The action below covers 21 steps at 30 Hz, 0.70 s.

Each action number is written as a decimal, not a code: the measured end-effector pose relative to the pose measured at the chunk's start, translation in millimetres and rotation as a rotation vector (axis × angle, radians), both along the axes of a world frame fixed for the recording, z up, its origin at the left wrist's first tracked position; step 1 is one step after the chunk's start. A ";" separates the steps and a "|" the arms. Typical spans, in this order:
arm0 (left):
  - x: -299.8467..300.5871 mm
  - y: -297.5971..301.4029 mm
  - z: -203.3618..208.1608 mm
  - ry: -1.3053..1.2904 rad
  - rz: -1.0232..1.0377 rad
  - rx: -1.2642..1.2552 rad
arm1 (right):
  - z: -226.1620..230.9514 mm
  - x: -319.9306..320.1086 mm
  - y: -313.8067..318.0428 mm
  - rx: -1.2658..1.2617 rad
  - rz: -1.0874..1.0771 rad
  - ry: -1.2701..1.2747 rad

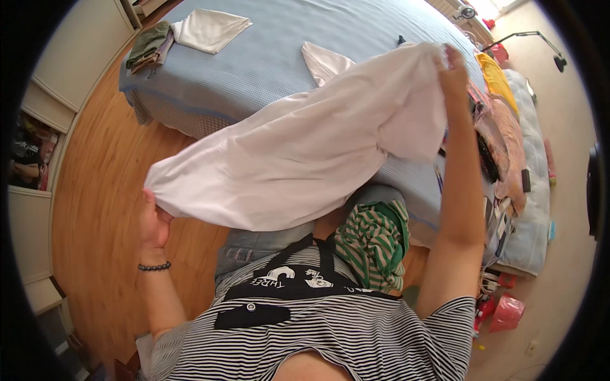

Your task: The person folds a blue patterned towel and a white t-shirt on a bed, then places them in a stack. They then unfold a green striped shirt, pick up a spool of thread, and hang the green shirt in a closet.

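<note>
Over a blue-covered bed (286,38) in a wood-floored bedroom, both hands, the left hand (154,223) low and the right hand (454,70) raised, are clamped on opposite ends of a white cloth (305,149), stretching it taut above the bed's near edge, seemingly to spread it flat.

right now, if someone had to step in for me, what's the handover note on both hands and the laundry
Left hand: gripping one end of the white cloth, low over the wood floor.
Right hand: raised, gripping the other end, so the cloth hangs stretched across above the blue bed.
Done: one folded white piece and a small stack of folded dark clothes lie at the far corner of the bed.
Left: the white cloth is unfolded; a green striped garment sits crumpled on the lap, and a loose clothes pile lies along the bed's right side.
</note>
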State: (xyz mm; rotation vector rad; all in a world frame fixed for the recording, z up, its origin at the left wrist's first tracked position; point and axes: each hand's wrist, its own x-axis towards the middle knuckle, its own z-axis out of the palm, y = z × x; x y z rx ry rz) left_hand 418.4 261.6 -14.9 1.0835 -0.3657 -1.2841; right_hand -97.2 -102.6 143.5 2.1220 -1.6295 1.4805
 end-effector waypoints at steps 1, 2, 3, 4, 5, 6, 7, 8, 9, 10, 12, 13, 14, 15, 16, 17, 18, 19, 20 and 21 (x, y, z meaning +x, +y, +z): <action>-5.3 -1.8 2.2 -0.063 -0.033 0.046 | -25.9 17.5 20.4 -0.075 0.066 0.175; -8.2 -2.5 4.5 -0.128 -0.066 0.095 | -52.3 45.4 47.4 0.030 0.280 0.057; -9.4 0.0 5.3 -0.135 -0.063 0.100 | -66.9 83.3 89.9 0.211 0.362 -0.012; -10.1 2.6 6.8 -0.144 -0.059 0.100 | -79.2 118.9 134.8 0.388 0.443 -0.081; -11.7 -1.0 9.1 -0.149 -0.073 0.089 | -89.4 140.2 170.1 0.414 0.593 -0.076; -12.0 -3.1 9.5 -0.155 -0.082 0.083 | -106.6 159.4 198.9 0.513 0.682 -0.019; -10.9 -4.6 10.2 -0.122 -0.087 0.079 | -115.3 181.9 227.3 0.498 0.788 -0.036; -9.4 -4.5 10.7 -0.089 -0.090 0.075 | -123.6 200.7 249.1 0.489 0.838 0.040; -8.2 -3.8 11.3 -0.056 -0.094 0.071 | -126.7 215.9 264.4 0.463 0.845 0.200; -12.6 -4.3 18.0 -0.021 -0.079 0.062 | -129.5 230.2 278.3 0.465 0.840 0.258; -27.5 -3.9 39.5 0.048 -0.041 0.041 | -139.6 250.5 293.1 0.438 0.856 0.389; -29.9 -3.6 42.7 0.080 -0.033 0.032 | -153.4 255.1 295.8 0.414 0.867 0.461; -31.6 -3.1 45.3 0.113 -0.026 0.024 | -164.6 256.0 297.9 0.390 0.878 0.533; -31.5 -1.7 46.3 0.147 -0.010 0.013 | -170.2 253.9 298.8 0.393 0.879 0.471; -30.6 -0.7 45.9 0.167 0.012 0.015 | -174.8 249.5 299.3 0.396 0.878 0.408; -29.4 -0.2 44.1 0.187 0.033 0.018 | -179.0 244.8 298.6 0.400 0.876 0.345; -28.6 1.4 41.7 0.209 0.052 0.024 | -172.4 241.7 297.5 0.412 0.861 0.272; -27.7 2.1 39.7 0.209 0.067 0.031 | -165.1 239.4 295.2 0.414 0.852 0.193; -26.5 2.0 37.4 0.210 0.081 0.038 | -157.4 237.5 292.0 0.417 0.841 0.115; -25.3 1.1 33.8 0.212 0.093 0.044 | -150.6 234.9 288.6 0.417 0.826 0.039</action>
